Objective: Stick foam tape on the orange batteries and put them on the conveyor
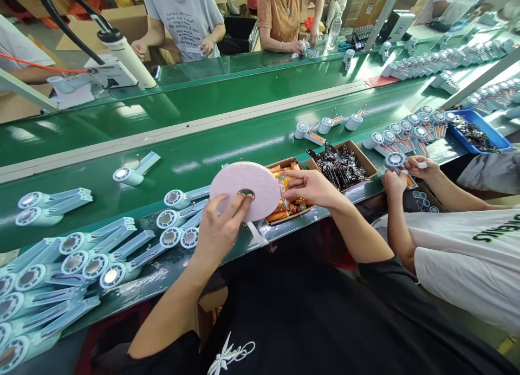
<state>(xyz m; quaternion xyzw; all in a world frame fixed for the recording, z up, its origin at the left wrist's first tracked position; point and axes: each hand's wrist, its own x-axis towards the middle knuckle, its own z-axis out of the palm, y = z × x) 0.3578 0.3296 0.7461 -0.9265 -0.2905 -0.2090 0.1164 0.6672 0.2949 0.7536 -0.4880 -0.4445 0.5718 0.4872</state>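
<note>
In the head view, my left hand (221, 223) grips a large flat roll of pale pink-white tape (227, 182), with fingers at its centre hole. A loose strip of tape (257, 234) hangs below the roll. My right hand (311, 188) is at the roll's right edge, over a cardboard box (280, 218) of orange wrapped batteries (293, 166). Its thumb and fingers close around a battery (282, 184), partly hidden by the roll. Several light-blue handheld fan bodies (174, 198) lie just left of the roll.
Many more fan bodies (95, 264) crowd the green conveyor bench (195, 142) on the left. A box of black circuit boards (345, 166) stands right of the batteries. Beside me a co-worker's hands (396, 182) work on a fan body. A blue tray (479, 131) lies further right; other people sit opposite.
</note>
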